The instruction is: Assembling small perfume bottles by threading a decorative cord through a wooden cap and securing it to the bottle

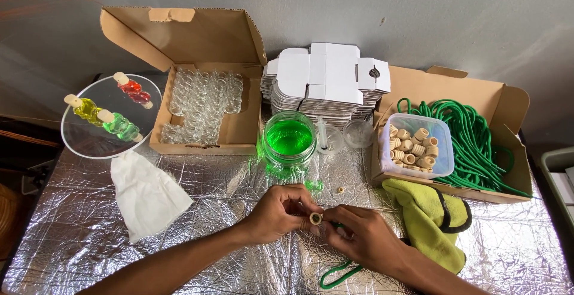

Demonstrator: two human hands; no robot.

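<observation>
At the far left of the foil-covered bench [89, 223] I see a clear round plate [89, 142] carrying three small bottles of red [134, 90], yellow [87, 110] and green [121, 127] liquid, with a white cloth [146, 194] lying just below it. Next comes an open carton [203, 106] packed with empty glass bottles, then a jar [288, 137] of green liquid in front of a stack of flat white boxes [326, 79]. Low in the middle, my left hand [276, 212] and right hand [365, 235] meet; the fingers of both pinch a small wooden cap [315, 218], held just above the bench, and a green cord [336, 273] trails from under the right hand. Another cap [341, 190] lies loose near the jar. To the right sit a tub [415, 145] of caps, a carton of green cords [472, 139] and a yellow cloth [430, 217].
</observation>
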